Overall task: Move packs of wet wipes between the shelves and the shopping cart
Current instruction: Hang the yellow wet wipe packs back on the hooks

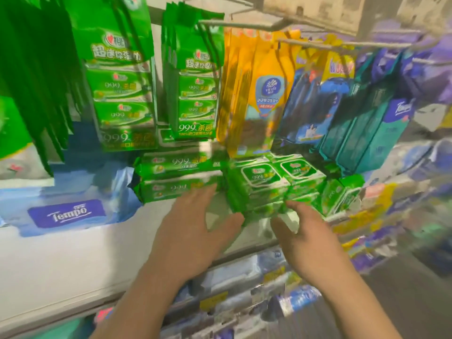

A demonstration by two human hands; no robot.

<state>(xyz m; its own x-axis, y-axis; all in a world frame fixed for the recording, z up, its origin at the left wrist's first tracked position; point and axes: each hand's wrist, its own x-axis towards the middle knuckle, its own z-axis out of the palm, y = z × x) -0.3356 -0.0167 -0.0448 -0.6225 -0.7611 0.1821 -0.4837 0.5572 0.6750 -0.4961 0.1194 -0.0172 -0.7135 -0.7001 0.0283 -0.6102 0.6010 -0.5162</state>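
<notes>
Green wet wipes packs (259,178) are stacked on the white shelf (73,253), right of centre. The lowest green pack (261,212) is blurred and sits between my hands at the shelf's front. My left hand (195,231) is spread with straight fingers, and its thumb touches that pack's left end. My right hand (305,236) pinches the pack's right end between thumb and fingers. The shopping cart is out of view.
Two long green packs (176,177) lie left of the stack, and a blue Tempo pack (68,214) lies further left. Green (119,77), yellow Vinda (259,94) and teal packs (367,123) hang from metal hooks (244,23) above. A lower shelf (244,294) holds more packs.
</notes>
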